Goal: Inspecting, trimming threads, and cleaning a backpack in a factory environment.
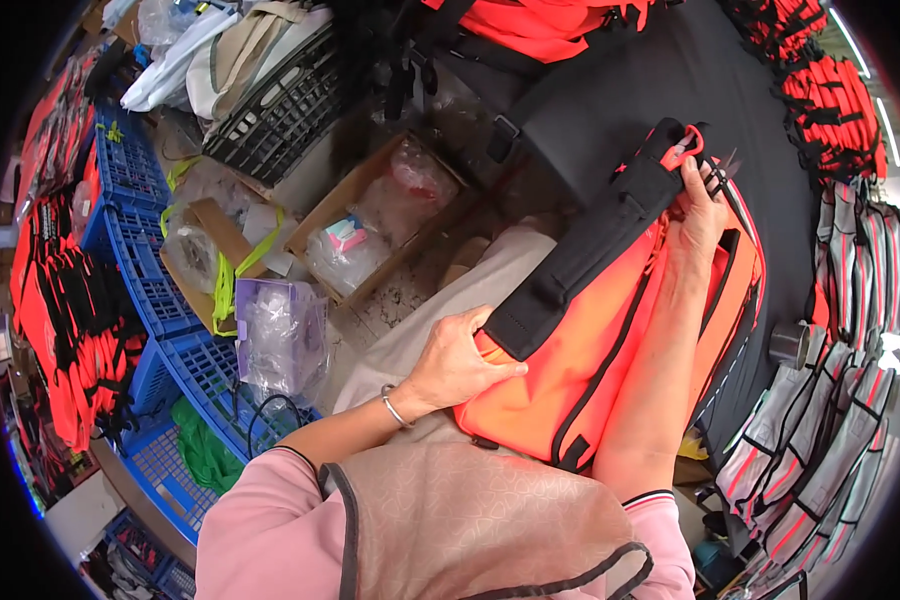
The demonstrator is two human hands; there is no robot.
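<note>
A bright orange bag [530, 400] with black zips lies across my lap, partly against the black surface to the right. A wide black padded strap [590, 255] runs along its upper left side. My left hand [460, 362] is closed on the bag's near left corner, its thumb on the orange fabric and its fingers out of sight beneath. At the far end of the strap, my right hand [700, 210] pinches the bag's edge beside a small red loop [684, 147]. My right forearm lies over the bag's front.
The black-covered table [670, 75] holds more orange and black pieces [530, 28] at its far end. On the floor stands a cardboard box [315, 235] with plastic bags. Blue crates [150, 255], a purple box [245, 330] and a black crate [270, 125] stand left. Grey strips [820, 450] hang right.
</note>
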